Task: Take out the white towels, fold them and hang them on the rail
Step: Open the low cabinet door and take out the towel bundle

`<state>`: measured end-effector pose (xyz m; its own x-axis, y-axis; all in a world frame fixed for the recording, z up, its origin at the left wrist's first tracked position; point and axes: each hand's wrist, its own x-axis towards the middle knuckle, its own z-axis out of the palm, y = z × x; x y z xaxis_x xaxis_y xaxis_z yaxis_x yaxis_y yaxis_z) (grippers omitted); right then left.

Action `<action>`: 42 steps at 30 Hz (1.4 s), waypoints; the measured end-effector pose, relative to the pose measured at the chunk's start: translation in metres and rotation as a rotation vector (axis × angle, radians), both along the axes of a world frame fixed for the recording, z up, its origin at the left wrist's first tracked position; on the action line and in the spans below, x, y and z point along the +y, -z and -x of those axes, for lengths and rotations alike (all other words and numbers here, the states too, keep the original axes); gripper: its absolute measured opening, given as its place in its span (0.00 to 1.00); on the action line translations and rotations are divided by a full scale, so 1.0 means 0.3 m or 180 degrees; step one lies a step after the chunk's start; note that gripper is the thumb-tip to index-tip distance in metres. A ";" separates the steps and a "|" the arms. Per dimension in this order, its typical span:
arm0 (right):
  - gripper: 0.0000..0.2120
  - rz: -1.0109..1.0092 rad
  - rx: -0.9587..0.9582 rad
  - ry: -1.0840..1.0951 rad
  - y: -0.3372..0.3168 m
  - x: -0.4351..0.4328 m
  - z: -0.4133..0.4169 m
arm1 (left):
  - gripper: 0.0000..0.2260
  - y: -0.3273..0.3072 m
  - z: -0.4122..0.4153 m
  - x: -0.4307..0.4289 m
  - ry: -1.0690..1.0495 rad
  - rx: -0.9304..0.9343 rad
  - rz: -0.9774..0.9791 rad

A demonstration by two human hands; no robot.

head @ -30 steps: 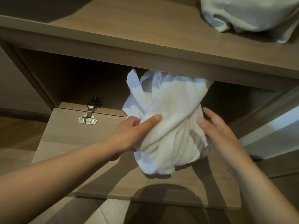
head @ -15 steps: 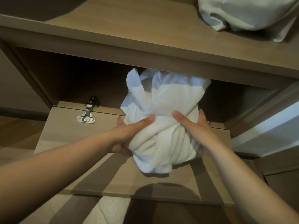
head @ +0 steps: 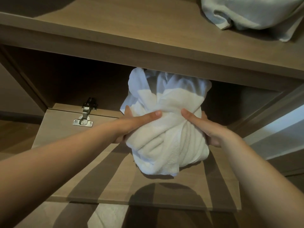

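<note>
Holding: two bare hands clasp a bunched bundle of white towels [head: 167,142] between them, one on each side.
Head view, left hand: the left hand [head: 130,129] wraps the bundle's left side; its thumb lies straight across the front, and its fingers [head: 127,111] curl round behind the cloth.
Head view, right hand: the right hand [head: 210,130] wraps the right side in the same way, thumb pressed into the front folds and fingers hooked round the back edge, mostly hidden.
Thumbs: the two tips point at each other near the middle of the bundle, close but apart.
Towels: twisted and crumpled, not folded; the top of the bundle is just under the front edge of the shelf [head: 131,30] above, and the lower end hangs over the open door without plainly touching it.
Cupboard: a dark compartment [head: 74,86] lies behind the bundle; what is deeper inside cannot be seen.
Door: a wooden flap door [head: 102,165] lies dropped open and flat below the hands, joined at its back edge by a metal hinge [head: 84,115] left of the left hand.
Upper shelf: a pale crumpled cloth [head: 246,12] sits at the far right, well apart from the hands.
</note>
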<state>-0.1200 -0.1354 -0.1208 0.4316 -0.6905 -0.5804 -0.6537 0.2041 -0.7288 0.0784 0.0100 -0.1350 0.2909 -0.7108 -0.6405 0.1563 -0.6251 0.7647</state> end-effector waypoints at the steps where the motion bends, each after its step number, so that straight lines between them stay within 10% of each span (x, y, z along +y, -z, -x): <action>1: 0.69 -0.0061 0.0013 -0.0038 0.000 -0.003 -0.001 | 0.68 0.002 0.001 -0.007 -0.0007 0.0047 0.0022; 13: 0.33 0.0058 -0.0442 -0.0130 0.039 0.110 0.018 | 0.63 0.033 0.034 0.026 -0.0169 0.0333 0.0299; 25: 0.65 -0.0279 -0.0710 -0.0226 0.032 0.174 0.052 | 0.67 0.056 0.039 0.110 0.0143 -0.0255 0.0175; 37: 0.50 -0.0559 -0.1015 -0.0293 -0.009 0.222 0.073 | 0.59 -0.014 0.092 0.172 0.0090 0.0071 0.0515; 42: 0.52 -0.0742 -0.0935 -0.0446 -0.072 0.291 0.086 | 0.33 -0.096 0.098 0.279 0.0118 0.0301 0.0672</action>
